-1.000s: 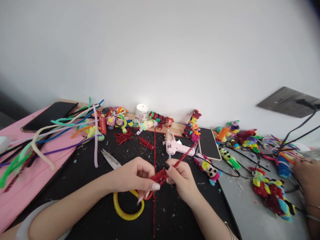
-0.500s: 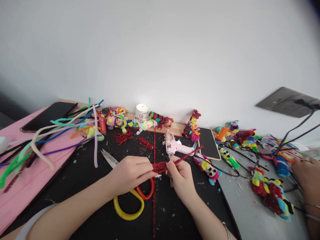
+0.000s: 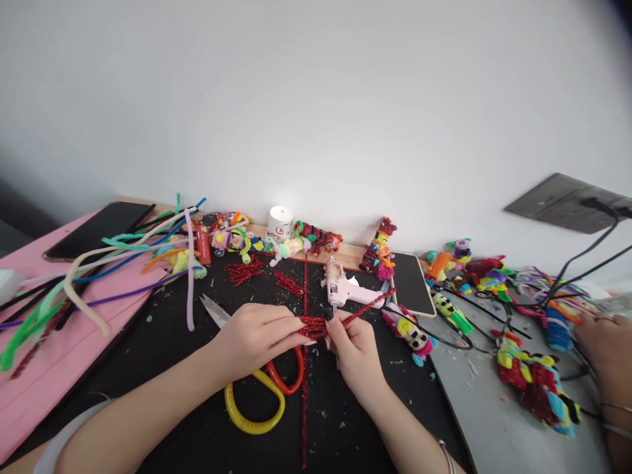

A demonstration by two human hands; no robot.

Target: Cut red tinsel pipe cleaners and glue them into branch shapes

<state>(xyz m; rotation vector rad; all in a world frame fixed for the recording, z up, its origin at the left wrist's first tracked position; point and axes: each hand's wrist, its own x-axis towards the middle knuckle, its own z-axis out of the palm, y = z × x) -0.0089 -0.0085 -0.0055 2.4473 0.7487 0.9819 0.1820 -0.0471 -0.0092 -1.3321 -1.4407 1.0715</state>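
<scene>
Red tinsel bundle (image 3: 315,324): swung since one second ago from a slant to nearly level, held between both hands over the black work surface (image 3: 343,438). Left hand (image 3: 261,339), fingers closed on one end; right hand (image 3: 354,345), thumb and fingers pinching the other. Yellow-and-red scissors (image 3: 251,425) partly under the left hand; pink glue gun (image 3: 344,291) just beyond the right.

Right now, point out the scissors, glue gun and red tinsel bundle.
Scissors (image 3: 237,419), head view: yellow handle loop, lower left.
Glue gun (image 3: 348,293), head view: pink body.
Red tinsel bundle (image 3: 315,326), head view: exposed middle strands.
</scene>
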